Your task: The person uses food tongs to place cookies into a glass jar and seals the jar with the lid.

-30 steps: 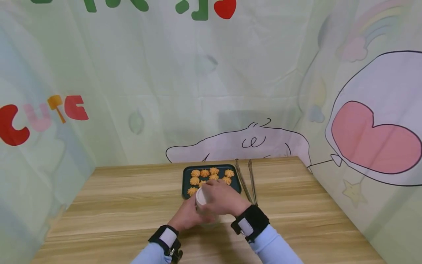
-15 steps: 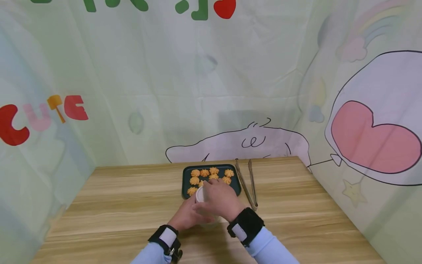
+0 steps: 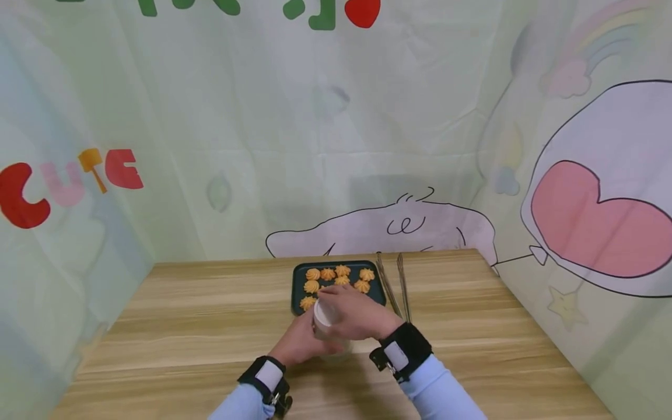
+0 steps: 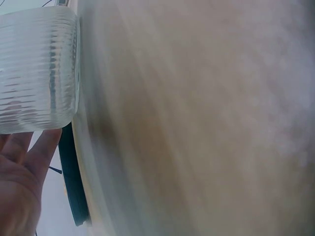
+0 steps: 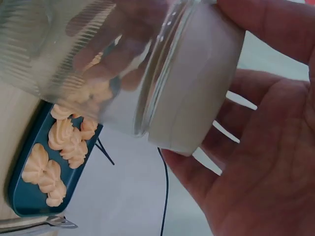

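Holding a clear ribbed jar by its body, a person's left hand curls its fingers round the side, probably to keep it steady under the right hand. The right hand spans the white lid, thumb on one side and fingers on the other, likely for an even hold on so broad a cap. The lid sits over the jar's mouth. The jar is on the near side of a dark green tray; whether its base touches the wood-grain table is unclear. Piped cookies sit in the tray, apparently contained by its raised rim. Metal tongs lie just right of it, seemingly within easy reach.
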Demonstrator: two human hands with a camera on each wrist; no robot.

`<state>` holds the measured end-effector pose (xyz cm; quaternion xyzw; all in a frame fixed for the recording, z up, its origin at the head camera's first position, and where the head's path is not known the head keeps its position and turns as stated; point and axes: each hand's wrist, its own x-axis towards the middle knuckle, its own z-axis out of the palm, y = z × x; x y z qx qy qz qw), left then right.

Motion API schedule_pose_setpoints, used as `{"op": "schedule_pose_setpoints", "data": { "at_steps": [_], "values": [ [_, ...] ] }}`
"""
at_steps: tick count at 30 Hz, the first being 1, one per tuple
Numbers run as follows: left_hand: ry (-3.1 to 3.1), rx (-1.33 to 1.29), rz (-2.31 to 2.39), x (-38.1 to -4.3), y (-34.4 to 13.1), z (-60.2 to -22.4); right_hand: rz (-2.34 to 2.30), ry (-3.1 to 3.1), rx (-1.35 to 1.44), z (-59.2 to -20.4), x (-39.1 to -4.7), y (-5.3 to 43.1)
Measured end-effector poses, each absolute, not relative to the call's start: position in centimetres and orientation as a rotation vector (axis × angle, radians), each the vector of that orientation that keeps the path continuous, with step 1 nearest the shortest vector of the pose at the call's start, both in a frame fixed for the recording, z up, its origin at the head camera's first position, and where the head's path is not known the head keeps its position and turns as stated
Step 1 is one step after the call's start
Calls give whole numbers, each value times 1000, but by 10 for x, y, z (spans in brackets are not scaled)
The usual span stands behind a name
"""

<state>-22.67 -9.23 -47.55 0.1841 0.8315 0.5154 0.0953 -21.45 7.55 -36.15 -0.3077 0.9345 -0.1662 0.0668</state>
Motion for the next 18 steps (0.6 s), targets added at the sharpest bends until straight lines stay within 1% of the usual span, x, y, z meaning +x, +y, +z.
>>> {"op": "schedule_pose_setpoints", "data": {
  "at_steps": [5, 9, 13, 18],
  "values": [
    [2458, 550, 1528, -227, -93, -474, -558, 2806, -904, -361, -214, 74],
    [2425, 572, 1541, -226, -95, -473, -584, 2924, -763, -362, -210, 67],
    [2409, 606, 1559, -226, -95, -473, -431, 3073, -648, -363, -204, 60],
    [2461, 606, 1502, -226, -94, -472, -347, 3099, -678, -363, -202, 59]
  ]
}}
